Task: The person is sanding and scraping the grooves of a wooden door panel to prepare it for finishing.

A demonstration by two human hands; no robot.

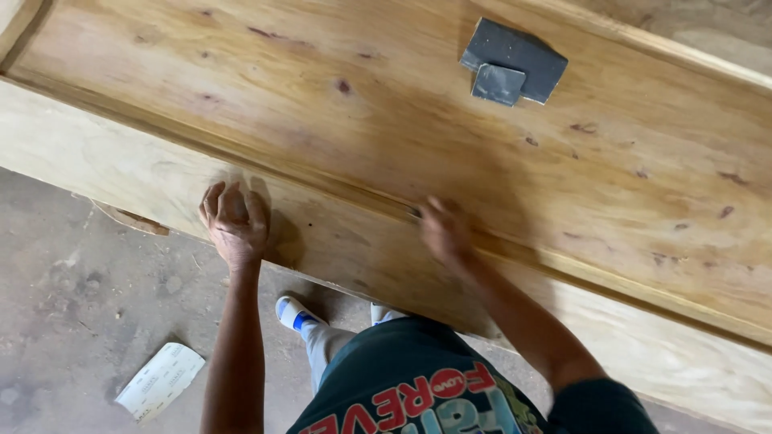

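Observation:
A large wooden box (563, 177) of pale varnished planks fills most of the view. My left hand (233, 221) rests flat on its lighter side panel (112, 161), fingers spread, holding nothing. My right hand (442, 229) is blurred with motion at the grooved ledge where side and top meet. It presses a small dark piece, likely sandpaper, against the wood; most of that piece is hidden under the fingers.
Folded dark grey sandpaper sheets (513, 61) lie on the top of the box, far from both hands. On the dusty concrete floor (72, 305) lies a pale sheet of paper (161, 381). My white shoe (293, 312) stands by the box's base.

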